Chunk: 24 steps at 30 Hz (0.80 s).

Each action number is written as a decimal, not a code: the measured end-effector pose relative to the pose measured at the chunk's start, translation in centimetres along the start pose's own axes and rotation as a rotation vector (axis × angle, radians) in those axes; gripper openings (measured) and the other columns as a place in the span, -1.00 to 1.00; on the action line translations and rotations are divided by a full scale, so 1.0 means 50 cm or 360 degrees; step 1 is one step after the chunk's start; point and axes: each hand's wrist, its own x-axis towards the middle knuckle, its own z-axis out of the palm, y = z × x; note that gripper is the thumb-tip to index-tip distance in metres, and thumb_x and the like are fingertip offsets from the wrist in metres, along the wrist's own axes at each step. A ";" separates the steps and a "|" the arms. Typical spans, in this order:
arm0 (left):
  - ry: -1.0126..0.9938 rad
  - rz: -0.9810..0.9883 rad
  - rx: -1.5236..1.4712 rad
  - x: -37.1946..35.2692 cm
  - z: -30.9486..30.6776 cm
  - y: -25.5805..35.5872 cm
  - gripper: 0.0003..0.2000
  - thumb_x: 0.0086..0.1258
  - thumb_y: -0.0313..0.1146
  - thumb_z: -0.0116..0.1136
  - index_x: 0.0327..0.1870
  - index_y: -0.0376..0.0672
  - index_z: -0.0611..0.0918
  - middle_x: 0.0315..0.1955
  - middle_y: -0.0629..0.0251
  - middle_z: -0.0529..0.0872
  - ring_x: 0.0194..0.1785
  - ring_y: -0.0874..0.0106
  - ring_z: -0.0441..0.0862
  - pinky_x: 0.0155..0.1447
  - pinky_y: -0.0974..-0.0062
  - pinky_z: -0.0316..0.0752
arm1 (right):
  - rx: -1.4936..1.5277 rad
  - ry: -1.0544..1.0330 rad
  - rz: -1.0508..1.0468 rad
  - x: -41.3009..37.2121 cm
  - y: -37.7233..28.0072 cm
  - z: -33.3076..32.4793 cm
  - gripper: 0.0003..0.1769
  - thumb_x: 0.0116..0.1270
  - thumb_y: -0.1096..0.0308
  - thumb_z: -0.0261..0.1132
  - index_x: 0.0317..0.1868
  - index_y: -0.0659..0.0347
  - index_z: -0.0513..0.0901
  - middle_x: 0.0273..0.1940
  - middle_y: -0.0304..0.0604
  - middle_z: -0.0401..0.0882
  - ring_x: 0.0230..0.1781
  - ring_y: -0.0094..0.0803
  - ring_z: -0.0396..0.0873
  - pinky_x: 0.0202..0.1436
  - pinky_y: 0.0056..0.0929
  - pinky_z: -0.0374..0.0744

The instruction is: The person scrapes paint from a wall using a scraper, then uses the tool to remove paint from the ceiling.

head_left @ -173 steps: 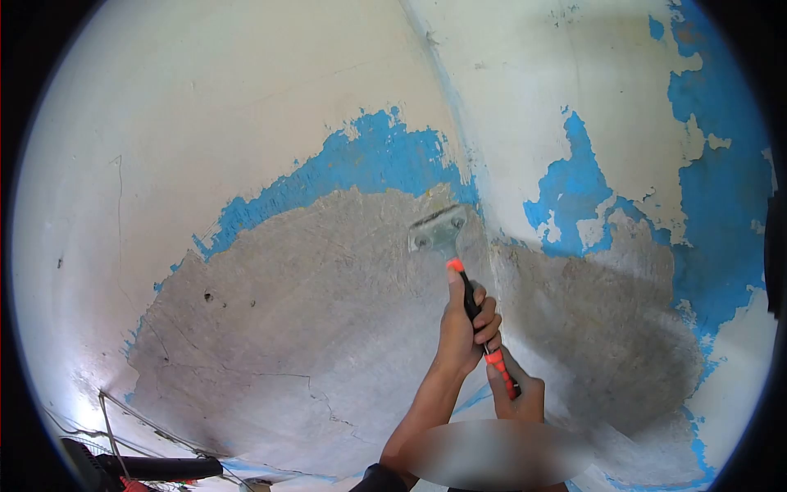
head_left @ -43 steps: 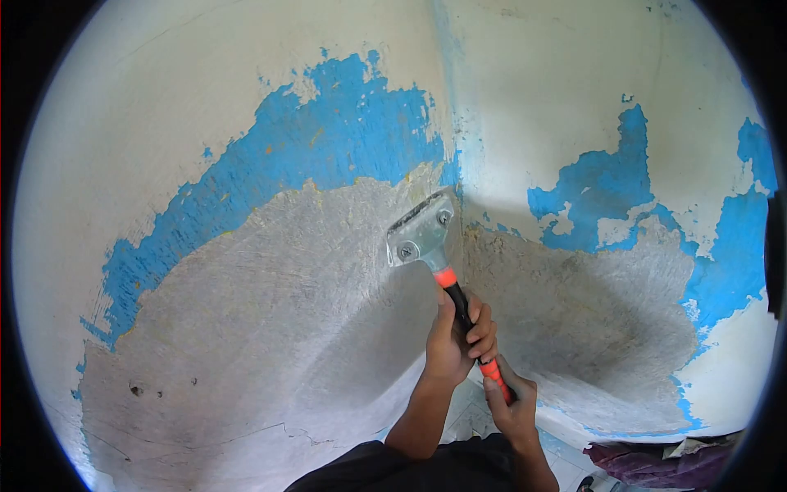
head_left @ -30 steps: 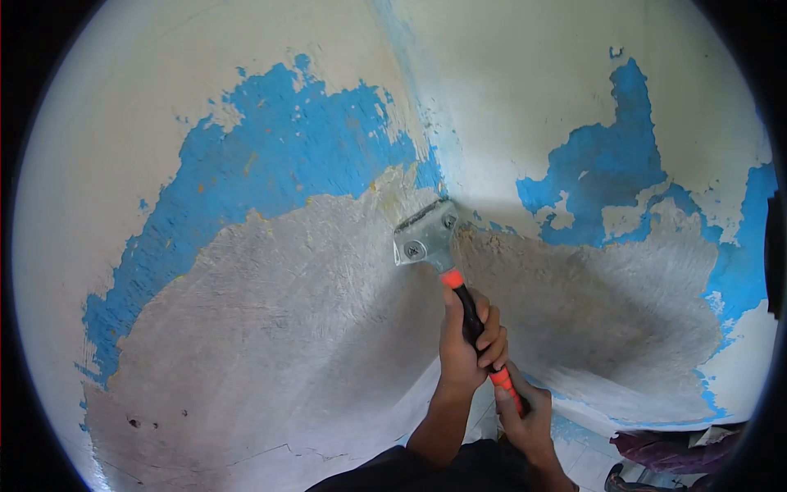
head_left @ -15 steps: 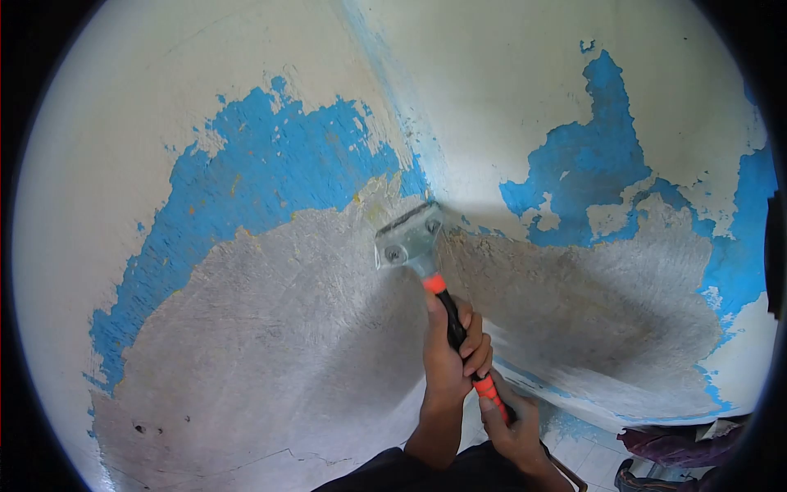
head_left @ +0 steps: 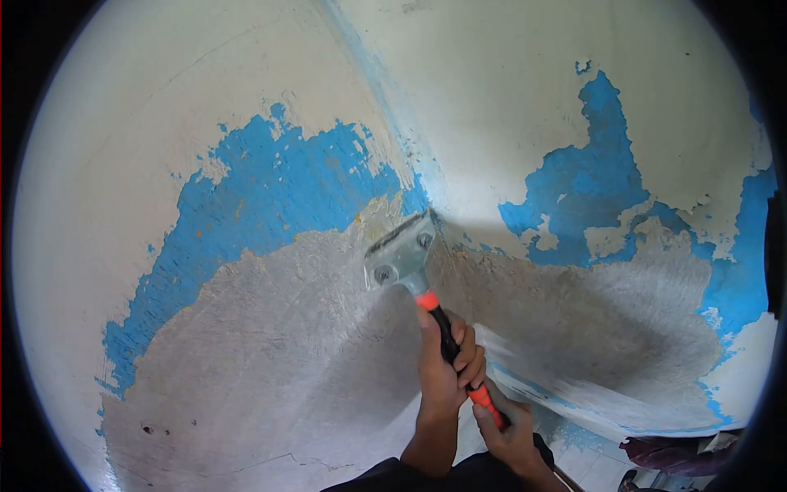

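Observation:
A long-handled scraper with a wide metal head and a black and orange handle touches the wall near the corner, below the blue paint. My left hand is wrapped round the upper handle, thumb along it. Lower down, my right hand grips the orange and black end. Blue paint shows on the left wall, with bare grey plaster under it. Another blue patch lies on the right wall, above more grey plaster.
The wall corner runs down between two off-white walls. At the lower right, a dark purple cloth or bag lies by the pale tiled floor. A dark object stands at the right edge.
The scraper head has shifted slightly left and down in view, and is tilted a little more. Both hands have moved a little with it. The wall patches appear lower as the view has shifted.

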 end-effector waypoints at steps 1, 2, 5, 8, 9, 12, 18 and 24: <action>0.0058 -0.0011 0.0031 0.007 0.018 0.007 -0.48 0.57 0.23 -0.39 -0.36 -0.06 0.34 -0.76 0.50 0.18 -0.85 0.62 0.04 -0.78 0.58 0.09 | 0.0004 -0.0001 0.0004 0.004 -0.005 -0.004 -0.51 0.34 0.41 0.31 0.26 0.41 0.52 -0.50 -0.04 0.59 -0.49 -0.59 0.50 -0.35 -0.52 0.52; 0.0120 -0.0022 0.0065 0.009 0.028 0.012 -0.48 0.57 0.23 -0.39 -0.36 -0.06 0.34 -0.77 0.50 0.17 -0.85 0.62 0.04 -0.78 0.58 0.09 | 0.0013 -0.0003 0.0011 0.013 -0.015 -0.010 -0.51 0.34 0.42 0.31 0.26 0.40 0.52 -0.50 -0.04 0.59 -0.49 -0.59 0.51 -0.35 -0.52 0.52; 0.0130 0.0036 0.0102 0.010 0.036 0.007 -0.48 0.57 0.23 -0.39 -0.36 -0.06 0.34 -0.77 0.50 0.17 -0.85 0.62 0.04 -0.79 0.58 0.10 | -0.0017 -0.0013 -0.0017 0.021 -0.028 -0.022 -0.51 0.34 0.42 0.31 0.26 0.38 0.53 -0.51 -0.03 0.59 -0.49 -0.59 0.50 -0.36 -0.52 0.52; 0.0071 0.0070 0.0010 -0.016 0.020 -0.004 -0.48 0.57 0.24 -0.38 -0.36 -0.05 0.34 -0.77 0.50 0.17 -0.85 0.62 0.05 -0.78 0.59 0.10 | -0.0075 -0.0043 -0.0085 0.009 -0.024 -0.028 -0.52 0.34 0.42 0.30 0.25 0.36 0.54 -0.50 -0.02 0.58 -0.50 -0.58 0.49 -0.36 -0.52 0.51; 0.0094 0.0073 0.0022 -0.010 0.025 -0.002 -0.48 0.56 0.25 -0.37 -0.36 -0.05 0.34 -0.77 0.50 0.17 -0.85 0.63 0.04 -0.79 0.59 0.09 | -0.0095 -0.0060 -0.0112 0.006 -0.023 -0.029 -0.53 0.35 0.43 0.30 0.25 0.36 0.54 -0.50 -0.02 0.58 -0.50 -0.58 0.49 -0.36 -0.52 0.51; 0.0178 0.0072 0.0070 -0.002 0.037 0.005 -0.47 0.55 0.26 -0.36 -0.36 -0.05 0.34 -0.78 0.51 0.17 -0.86 0.63 0.03 -0.79 0.60 0.07 | -0.0035 -0.0032 -0.0032 0.028 -0.027 -0.028 -0.53 0.34 0.41 0.30 0.25 0.35 0.55 -0.50 -0.02 0.58 -0.49 -0.59 0.48 -0.35 -0.53 0.52; 0.0174 0.0088 0.0064 -0.012 0.041 0.003 -0.48 0.55 0.25 -0.34 -0.37 -0.05 0.34 -0.77 0.52 0.18 -0.85 0.64 0.03 -0.79 0.61 0.06 | -0.0084 -0.0006 -0.0145 0.010 -0.026 -0.030 -0.53 0.34 0.41 0.30 0.24 0.36 0.55 -0.52 -0.02 0.56 -0.49 -0.62 0.45 -0.36 -0.54 0.51; 0.0123 0.0097 0.0099 0.024 0.059 0.020 -0.47 0.55 0.26 -0.35 -0.37 -0.05 0.34 -0.78 0.52 0.17 -0.85 0.65 0.03 -0.79 0.61 0.07 | -0.0007 0.0024 0.0040 0.044 -0.045 -0.029 -0.53 0.34 0.41 0.30 0.24 0.35 0.55 -0.54 -0.07 0.53 -0.49 -0.63 0.44 -0.35 -0.54 0.50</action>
